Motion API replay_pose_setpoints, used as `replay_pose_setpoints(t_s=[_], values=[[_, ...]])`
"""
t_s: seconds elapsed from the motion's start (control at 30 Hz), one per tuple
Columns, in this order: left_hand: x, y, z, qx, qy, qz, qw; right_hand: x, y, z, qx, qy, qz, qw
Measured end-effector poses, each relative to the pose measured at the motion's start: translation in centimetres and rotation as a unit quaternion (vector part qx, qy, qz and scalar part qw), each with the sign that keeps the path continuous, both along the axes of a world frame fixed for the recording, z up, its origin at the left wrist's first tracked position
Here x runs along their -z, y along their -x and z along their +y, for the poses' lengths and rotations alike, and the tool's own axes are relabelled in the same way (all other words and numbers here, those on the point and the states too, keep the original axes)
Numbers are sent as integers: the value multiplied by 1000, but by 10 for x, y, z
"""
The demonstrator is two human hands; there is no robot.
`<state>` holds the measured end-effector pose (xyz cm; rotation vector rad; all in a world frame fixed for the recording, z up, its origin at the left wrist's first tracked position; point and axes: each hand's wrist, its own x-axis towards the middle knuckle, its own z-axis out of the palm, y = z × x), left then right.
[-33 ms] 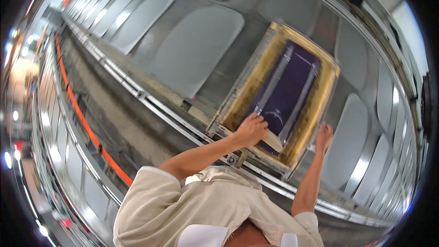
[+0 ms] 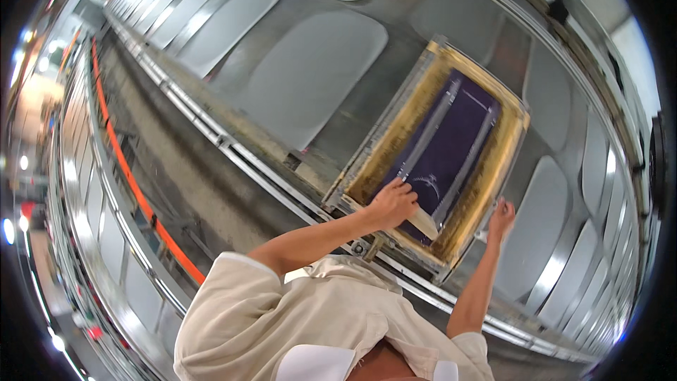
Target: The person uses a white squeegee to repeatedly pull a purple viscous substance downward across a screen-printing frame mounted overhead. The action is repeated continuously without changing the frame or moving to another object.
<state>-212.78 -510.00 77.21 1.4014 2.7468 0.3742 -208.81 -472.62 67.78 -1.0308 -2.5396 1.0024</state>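
A printing screen (image 2: 518,142) with a worn frame and yellow-brown borders lies tilted across the long table. Inside it is a dark purple panel (image 2: 458,141) with two pale strips running along it. My left hand (image 2: 393,204) is closed round a pale, flat-edged squeegee (image 2: 424,224) at the screen's near end; part of the squeegee is hidden under my fingers. Just off the screen's near right side is my right hand (image 2: 501,220), its fingers curled. A small pale piece shows beside its wrist, and what the fingers hold, if anything, is hidden.
Grey rounded panels (image 2: 317,70) lie in rows along the table on both sides of the screen. A metal rail (image 2: 261,173) follows the table's near edge. Across the aisle on the left, an orange strip (image 2: 134,180) runs beside another table with similar panels.
The whole scene sits slightly lower and further right in the picture. My hands, the squeegee and the screen keep about the same places relative to each other.
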Motion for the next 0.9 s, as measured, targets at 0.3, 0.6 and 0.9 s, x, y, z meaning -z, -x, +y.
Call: replay_pose_setpoints(t_s=[0.3, 0.6, 0.9], values=[[-15, 34, -78, -50, -93, 8, 994, -32, 56, -68, -22, -77, 124, 989], [-47, 145, -343, -74, -50, 8, 996, -24, 188, -362, 13, 104, 108, 989], [-47, 144, -430, -43, -28, -24, 998, -47, 211, -413, 29, 44, 121, 991]])
